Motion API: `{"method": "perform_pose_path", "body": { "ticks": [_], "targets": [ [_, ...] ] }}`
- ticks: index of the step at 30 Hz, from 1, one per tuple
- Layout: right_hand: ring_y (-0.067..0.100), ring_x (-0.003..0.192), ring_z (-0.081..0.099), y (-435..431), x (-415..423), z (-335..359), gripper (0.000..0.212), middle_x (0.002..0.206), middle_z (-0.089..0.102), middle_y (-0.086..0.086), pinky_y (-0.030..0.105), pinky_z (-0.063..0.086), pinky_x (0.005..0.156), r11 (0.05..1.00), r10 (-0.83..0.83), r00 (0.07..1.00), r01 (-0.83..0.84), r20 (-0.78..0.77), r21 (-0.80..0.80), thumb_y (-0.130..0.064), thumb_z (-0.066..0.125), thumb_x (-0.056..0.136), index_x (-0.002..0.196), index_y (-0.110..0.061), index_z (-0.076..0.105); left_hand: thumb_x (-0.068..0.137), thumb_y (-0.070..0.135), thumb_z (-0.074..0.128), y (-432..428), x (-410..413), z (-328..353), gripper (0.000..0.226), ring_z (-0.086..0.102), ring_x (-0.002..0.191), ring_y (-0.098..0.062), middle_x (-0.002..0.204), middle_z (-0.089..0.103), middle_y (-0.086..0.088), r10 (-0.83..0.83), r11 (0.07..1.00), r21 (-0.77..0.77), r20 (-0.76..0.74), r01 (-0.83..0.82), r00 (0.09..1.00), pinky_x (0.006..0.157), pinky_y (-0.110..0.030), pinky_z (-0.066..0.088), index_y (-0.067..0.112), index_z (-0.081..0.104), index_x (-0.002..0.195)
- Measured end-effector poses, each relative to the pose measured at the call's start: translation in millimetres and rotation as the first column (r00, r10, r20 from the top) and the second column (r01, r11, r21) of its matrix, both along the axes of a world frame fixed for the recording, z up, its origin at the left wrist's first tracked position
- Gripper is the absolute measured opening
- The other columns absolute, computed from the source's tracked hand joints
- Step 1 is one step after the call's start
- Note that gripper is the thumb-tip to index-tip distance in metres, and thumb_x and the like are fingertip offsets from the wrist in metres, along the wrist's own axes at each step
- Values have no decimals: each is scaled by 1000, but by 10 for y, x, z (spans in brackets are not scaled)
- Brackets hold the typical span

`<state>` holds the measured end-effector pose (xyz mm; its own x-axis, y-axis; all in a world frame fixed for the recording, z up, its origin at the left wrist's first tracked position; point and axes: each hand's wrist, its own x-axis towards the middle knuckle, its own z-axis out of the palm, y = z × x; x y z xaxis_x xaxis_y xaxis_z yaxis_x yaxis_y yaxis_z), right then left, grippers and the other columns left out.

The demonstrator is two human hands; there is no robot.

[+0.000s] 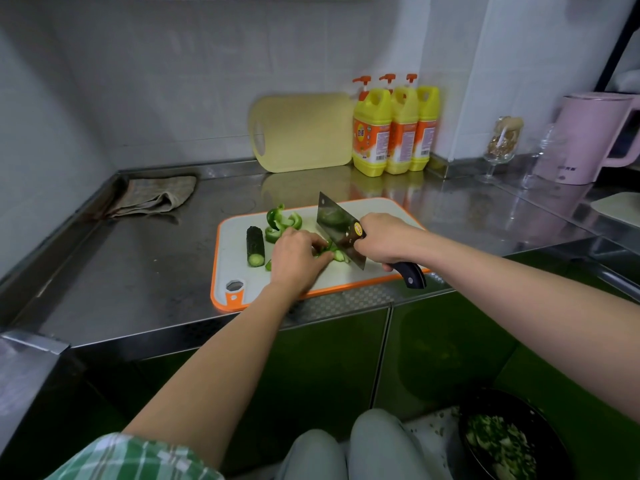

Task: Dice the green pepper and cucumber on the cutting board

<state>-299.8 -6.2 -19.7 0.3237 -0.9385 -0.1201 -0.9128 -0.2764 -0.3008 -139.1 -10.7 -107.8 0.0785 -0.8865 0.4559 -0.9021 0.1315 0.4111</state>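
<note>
A white cutting board with an orange rim lies on the steel counter. On its left part stands a dark green cucumber piece, cut end toward me. Green pepper pieces sit behind my left hand. My left hand presses curled fingers on small green pieces at the board's middle. My right hand grips the dark handle of a cleaver, whose blade edge rests on the pieces right beside my left fingers.
A yellow cutting board leans on the back wall next to three yellow detergent bottles. A grey cloth lies back left. A glass and pink kettle stand right. A dark bowl of chopped greens sits low right.
</note>
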Motion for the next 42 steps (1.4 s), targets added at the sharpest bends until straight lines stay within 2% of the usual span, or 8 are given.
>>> {"method": "perform_pose_path", "body": {
  "ticks": [7,13,16,19,22,29,37,42],
  "targets": [
    [25,46,57,-16,96,-101,12,64,60,17,22,42,40,999,-33,999,33,-37,-6,-4,45,90,84,-1,55,82,34,73,-20,-11,-9,18,56,92,-20,89,73,3,-32,999,6,-50,32,998,72,-31,45,23,77,96],
    [26,50,62,-177,52,-266,9,76,59,12,32,54,50,988,-93,984,110,150,-107,-12,45,94,90,-6,51,85,34,70,-22,6,-16,20,61,94,-20,90,73,2,-62,997,34,-72,65,995,75,-33,51,24,75,102],
    [24,45,59,-204,-36,-198,11,73,56,10,26,45,44,985,-66,973,99,222,-144,-13,45,94,84,-10,48,87,40,65,-22,3,-12,34,57,103,-22,98,72,0,-70,998,3,-46,70,997,82,-36,50,18,70,113],
    [22,42,58,-162,-96,-53,21,73,57,12,24,39,42,991,0,986,23,165,-135,-12,44,94,73,-14,42,85,52,62,-44,-36,-14,47,54,102,-25,99,68,-5,-13,1000,-4,-4,13,1000,82,-38,49,14,70,111],
    [21,42,58,-102,-99,-8,15,78,60,15,23,40,42,995,24,996,-16,89,-95,-11,44,93,78,-11,46,84,52,64,-52,-88,-7,42,53,100,-26,100,66,-6,20,999,28,65,-22,998,80,-38,48,17,71,106],
    [22,43,59,-54,-88,-97,9,78,59,15,23,41,43,997,16,1000,-15,14,-80,-12,46,92,86,-6,49,84,39,69,-43,-92,1,24,52,95,-24,95,68,-3,28,999,45,-24,-27,999,78,-38,48,23,74,100],
    [24,43,60,-102,-139,-51,10,85,66,18,25,46,46,994,4,999,0,31,-110,-11,44,90,91,-7,52,84,46,65,-77,-99,-16,27,53,94,-23,91,69,-1,41,999,38,-57,-38,998,75,-37,49,22,75,93],
    [25,52,61,-105,-112,-116,18,80,60,15,26,41,45,993,38,998,-44,-55,-112,-17,47,93,76,-12,45,82,50,68,-93,-122,-12,29,53,94,-24,91,68,-2,69,997,32,-29,-68,997,74,-37,48,25,75,95]
  ]
}}
